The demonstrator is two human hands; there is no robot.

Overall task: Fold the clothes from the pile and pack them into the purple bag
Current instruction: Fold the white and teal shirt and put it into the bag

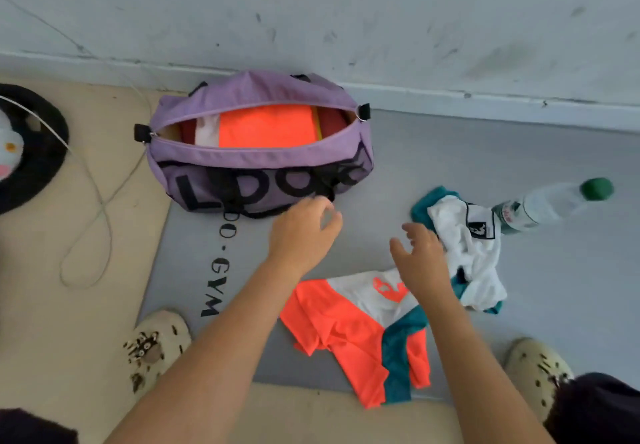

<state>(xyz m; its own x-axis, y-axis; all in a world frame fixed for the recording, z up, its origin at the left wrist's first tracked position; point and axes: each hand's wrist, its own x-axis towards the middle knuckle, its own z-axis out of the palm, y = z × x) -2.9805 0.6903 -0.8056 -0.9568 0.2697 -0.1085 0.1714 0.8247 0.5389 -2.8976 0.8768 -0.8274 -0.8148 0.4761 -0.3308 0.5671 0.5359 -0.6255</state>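
**Both my hands empty above the mat, bag unzipped at twelve o'clock**

My left hand (303, 227) hovers just below the purple bag (259, 166), fingers loosely curled and holding nothing. My right hand (420, 258) hangs at about three o'clock from it, fingers spread apart, also empty, above the edge of the orange, white and teal shirt (353, 332), which lies crumpled on the grey mat (554, 270) at six o'clock. A white and teal garment (474, 256) is bunched just past my right fingertips, at about two o'clock from them. The bag sits against the wall (346, 10), its zip wide open, a folded orange piece (266, 126) on top inside. A plastic bottle with a green cap (554, 206) lies at three o'clock, touching the white garment.
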